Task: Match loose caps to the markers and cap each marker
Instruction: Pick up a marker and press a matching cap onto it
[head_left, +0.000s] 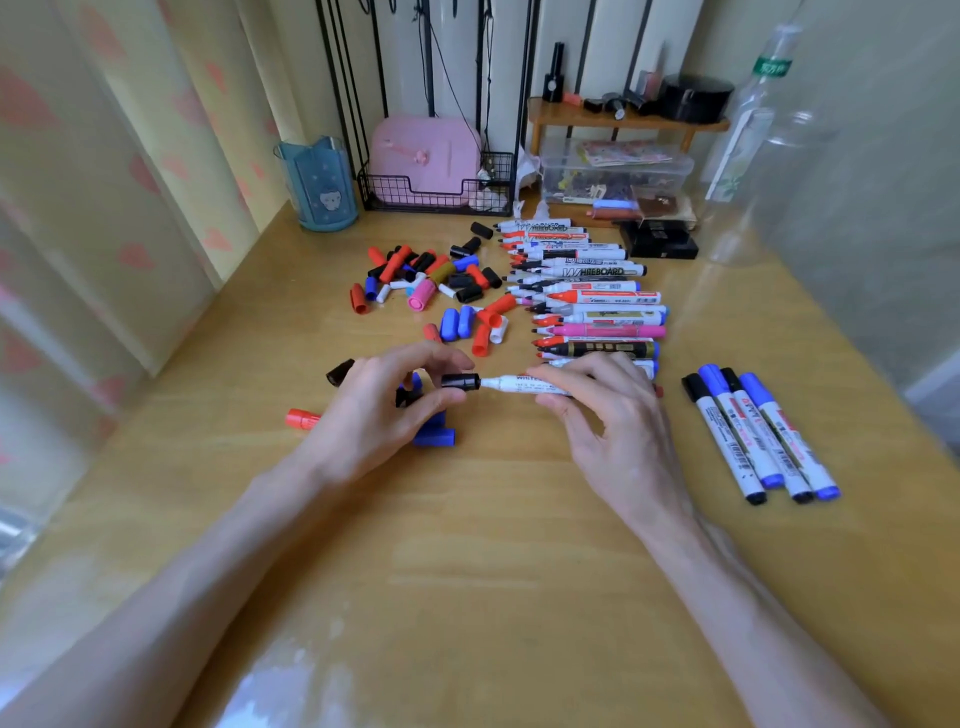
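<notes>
Fingers (431, 354), cap (460, 382), marker (514, 385) — horiz., tip left

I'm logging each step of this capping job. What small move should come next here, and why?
Probably push the black cap fully onto the marker. The left hand pinches the cap at the marker's tip, the right hand grips the barrel, and both lie in line; white neck shows beside the cap, so it looks not yet seated.
</notes>
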